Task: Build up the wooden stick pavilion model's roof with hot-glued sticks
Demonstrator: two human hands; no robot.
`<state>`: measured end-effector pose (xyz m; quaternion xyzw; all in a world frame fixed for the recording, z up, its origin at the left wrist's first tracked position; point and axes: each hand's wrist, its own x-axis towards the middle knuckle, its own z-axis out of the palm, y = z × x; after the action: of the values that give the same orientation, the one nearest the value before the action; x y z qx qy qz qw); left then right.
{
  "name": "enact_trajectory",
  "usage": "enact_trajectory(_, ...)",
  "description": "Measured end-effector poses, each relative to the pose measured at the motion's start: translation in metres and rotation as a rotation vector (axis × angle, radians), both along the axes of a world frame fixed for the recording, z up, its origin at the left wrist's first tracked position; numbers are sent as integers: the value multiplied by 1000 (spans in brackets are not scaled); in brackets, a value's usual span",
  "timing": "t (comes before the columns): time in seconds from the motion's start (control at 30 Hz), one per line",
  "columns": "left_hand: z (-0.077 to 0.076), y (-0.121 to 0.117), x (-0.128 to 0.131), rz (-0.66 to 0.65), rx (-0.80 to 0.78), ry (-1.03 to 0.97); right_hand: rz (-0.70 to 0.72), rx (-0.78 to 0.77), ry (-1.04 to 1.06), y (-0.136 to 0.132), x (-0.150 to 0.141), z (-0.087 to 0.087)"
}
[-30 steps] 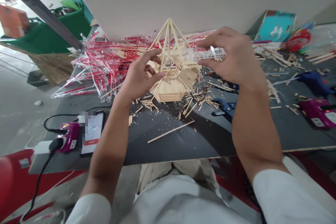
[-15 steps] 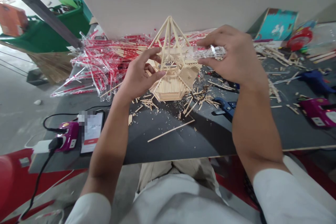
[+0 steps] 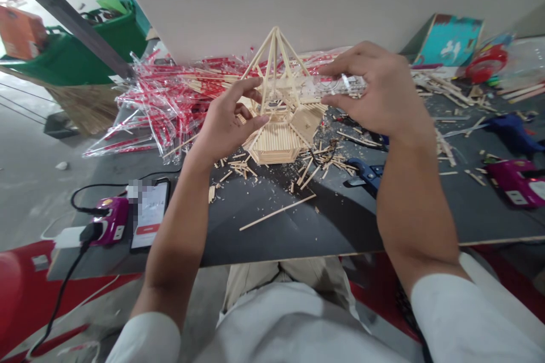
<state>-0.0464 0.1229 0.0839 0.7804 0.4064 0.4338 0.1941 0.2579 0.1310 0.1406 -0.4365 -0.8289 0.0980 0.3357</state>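
A small model house made of thin wooden sticks stands on the dark table, with a pointed frame of slanted sticks on top. My left hand grips the model's left side, thumb in front and fingers curled behind the slanted sticks. My right hand pinches a clear plastic bottle between thumb and fingers. The bottle lies sideways, its narrower end turned toward the sticks at the model's right. Whether its tip touches them I cannot tell.
Short stick offcuts and one longer stick lie around the model. Red-striped plastic wrappers heap at the left. A phone, purple power sockets, blue cutters and a blue glue gun lie about.
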Motion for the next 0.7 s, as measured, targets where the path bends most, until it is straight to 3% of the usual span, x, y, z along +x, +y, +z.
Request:
enact_trajectory(0.23, 0, -1, -2, 5, -15, 12, 14, 65, -10, 3, 0, -2)
enact_trajectory(0.7, 0, 0, -1, 1, 4, 13, 9, 50, -15, 4, 0, -3)
